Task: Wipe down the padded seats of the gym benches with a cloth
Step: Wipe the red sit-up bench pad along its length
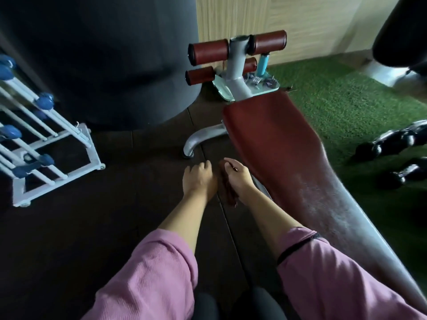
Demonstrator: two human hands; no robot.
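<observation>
The cloth [227, 189], dark red, hangs between the two hands, just left of the near part of the bench pad [277, 144] and above the dark floor [115, 227]. The right hand [239, 175] grips its upper part with curled fingers. The left hand [199, 177] is beside it, close to the cloth, with fingers bent, but I cannot tell if it holds the cloth or only touches it.

The red padded bench runs from near right to far centre, where it meets the grey post with four red roller pads [270, 41]. The near part of the pad looks pale and worn. I judge that the cloth is being gathered or folded before a wipe. To do it well, the cloth should be made into a flat bundle, then pressed on the pad and moved in long strokes along its length, with care for the left and right edges.

On the left of the bench the floor gives room for the arms, but the curved grey bench foot [198, 139] stands just beyond the hands. Far left there is a white rack with blue-ended bars [46, 146], and a big dark punching bag [104, 54] hangs behind. On the right, black dumbbells [392, 139] lie on the green turf [346, 100], well apart from the pad.
</observation>
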